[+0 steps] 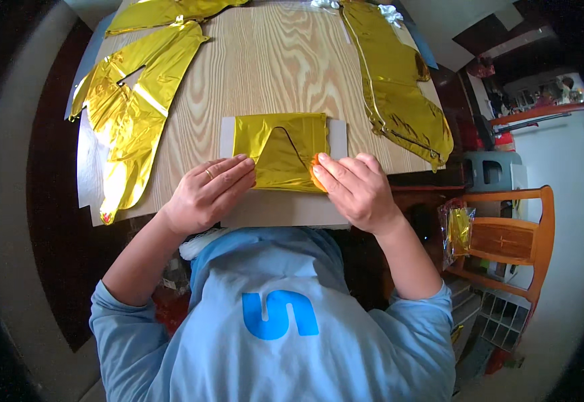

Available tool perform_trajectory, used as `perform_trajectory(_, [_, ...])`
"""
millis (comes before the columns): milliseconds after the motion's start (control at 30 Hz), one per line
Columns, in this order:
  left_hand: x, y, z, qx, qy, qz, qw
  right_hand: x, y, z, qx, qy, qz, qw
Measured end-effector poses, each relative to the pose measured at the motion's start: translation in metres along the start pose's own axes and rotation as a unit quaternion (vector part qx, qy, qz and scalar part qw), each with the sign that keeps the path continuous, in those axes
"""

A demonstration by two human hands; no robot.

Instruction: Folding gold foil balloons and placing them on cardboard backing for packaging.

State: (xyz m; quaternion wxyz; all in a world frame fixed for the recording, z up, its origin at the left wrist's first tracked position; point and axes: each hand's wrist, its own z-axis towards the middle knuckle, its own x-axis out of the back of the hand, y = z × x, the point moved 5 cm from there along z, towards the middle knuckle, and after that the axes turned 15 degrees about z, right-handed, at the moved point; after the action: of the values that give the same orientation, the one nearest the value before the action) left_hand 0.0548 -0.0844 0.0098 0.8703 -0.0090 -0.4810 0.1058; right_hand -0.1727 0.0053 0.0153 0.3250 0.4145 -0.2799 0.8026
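A folded gold foil balloon [280,149] lies on a grey card sheet [285,209] at the near edge of a wooden table [272,60]. My left hand [208,193] rests flat with its fingers pressing the foil's lower left edge. My right hand [355,187] is curled at the foil's lower right corner, holding a small orange object [316,175] against it. What the orange object is cannot be made out.
Flat gold foil balloons lie at the table's left [131,107], far left corner [164,12] and right [399,87], one hanging over the edge. A wooden chair [513,238] with a clear bag of gold foil [458,231] stands to my right, by a grey stool [493,173].
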Motion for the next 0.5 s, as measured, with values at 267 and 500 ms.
perform_trajectory(267, [0.000,-0.002,0.001,0.118,0.034,-0.037,0.992,0.006,0.000,-0.003,-0.050,0.061,-0.021,0.997])
perform_trajectory(500, [-0.008,-0.010,0.004,0.155,0.003,-0.023,0.988,0.016,0.008,-0.003,-0.113,0.082,0.080,0.987])
